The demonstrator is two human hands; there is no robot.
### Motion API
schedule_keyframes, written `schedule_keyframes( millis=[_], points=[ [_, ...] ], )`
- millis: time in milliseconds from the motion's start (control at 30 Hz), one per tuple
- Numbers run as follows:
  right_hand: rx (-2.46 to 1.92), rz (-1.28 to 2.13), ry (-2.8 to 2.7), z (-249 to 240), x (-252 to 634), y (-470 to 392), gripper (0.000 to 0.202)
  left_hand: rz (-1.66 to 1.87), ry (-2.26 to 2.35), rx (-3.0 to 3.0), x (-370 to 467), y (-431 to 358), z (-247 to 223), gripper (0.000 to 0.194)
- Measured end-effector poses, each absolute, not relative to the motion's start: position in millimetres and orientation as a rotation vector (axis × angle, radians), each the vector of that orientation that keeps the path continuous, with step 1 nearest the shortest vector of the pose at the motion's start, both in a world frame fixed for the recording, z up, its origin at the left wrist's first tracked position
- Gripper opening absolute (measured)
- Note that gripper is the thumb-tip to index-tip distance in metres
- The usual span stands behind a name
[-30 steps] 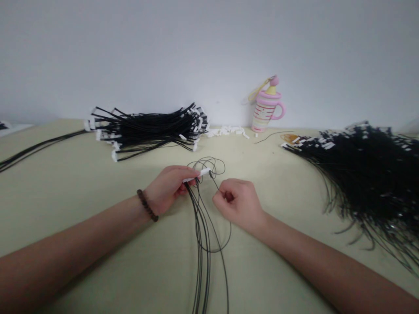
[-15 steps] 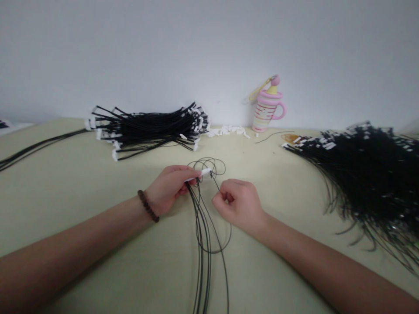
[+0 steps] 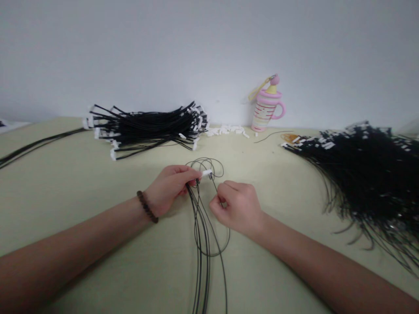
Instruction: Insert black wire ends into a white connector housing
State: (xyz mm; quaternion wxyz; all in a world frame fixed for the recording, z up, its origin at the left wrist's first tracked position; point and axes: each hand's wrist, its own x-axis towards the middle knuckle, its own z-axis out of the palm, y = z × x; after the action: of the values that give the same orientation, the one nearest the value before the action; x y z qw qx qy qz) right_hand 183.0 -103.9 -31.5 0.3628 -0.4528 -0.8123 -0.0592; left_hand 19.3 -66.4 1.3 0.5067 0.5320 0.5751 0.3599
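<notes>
Between thumb and fingers, my left hand [image 3: 176, 187] pinches a white connector [image 3: 207, 173], whose right end sticks out past the thumb. Several thin black wires [image 3: 206, 261] hang from it down to the front edge of the view, and some loop in thin coils behind it. My right hand [image 3: 237, 207] is closed, lower and to the right, on a single black wire that runs down from the connector's right end. That wire's far part makes a loose loop under the hands. The fingertips hide the exact grip.
At the back left lies a bundle of black wires [image 3: 147, 124] with white connectors. A bigger pile of black wires [image 3: 369, 174] covers the right side. Small white connectors [image 3: 225, 130], a pink striped cup [image 3: 264, 113] and orange rubber bands [image 3: 290, 138] lie along the wall.
My right hand has shifted slightly down and left, still closed on the wire. My left hand holds the connector in nearly the same place.
</notes>
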Motion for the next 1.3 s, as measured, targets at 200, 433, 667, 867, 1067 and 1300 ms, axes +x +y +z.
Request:
schedule_keyframes(
  millis=[200,433,667,867,1067,1300],
  points=[
    [-1.175,-0.173,-2.077,-31.6,184.1,-103.4,0.016,0.878,1.368,1.294,19.4,-66.2,0.9,0.020],
    [-1.170,-0.160,-2.089,-31.6,183.4,-103.4,0.016,0.871,1.376,1.279,19.6,-67.0,2.1,0.020],
    [-1.194,-0.158,-2.150,-32.6,184.3,-101.4,0.014,0.880,1.394,1.255,21.0,-67.6,2.6,0.017],
    [-1.232,-0.133,-2.157,-33.8,184.3,-101.1,0.014,0.903,1.370,1.213,22.0,-67.4,3.1,0.016],
    [-1.262,-0.128,-2.161,-34.1,184.8,-101.0,0.014,0.901,1.370,1.189,21.7,-67.4,3.5,0.015],
    [-1.242,-0.117,-2.176,-32.2,184.2,-101.2,0.014,0.856,1.349,1.250,19.8,-67.4,3.3,0.017]
  ],
)
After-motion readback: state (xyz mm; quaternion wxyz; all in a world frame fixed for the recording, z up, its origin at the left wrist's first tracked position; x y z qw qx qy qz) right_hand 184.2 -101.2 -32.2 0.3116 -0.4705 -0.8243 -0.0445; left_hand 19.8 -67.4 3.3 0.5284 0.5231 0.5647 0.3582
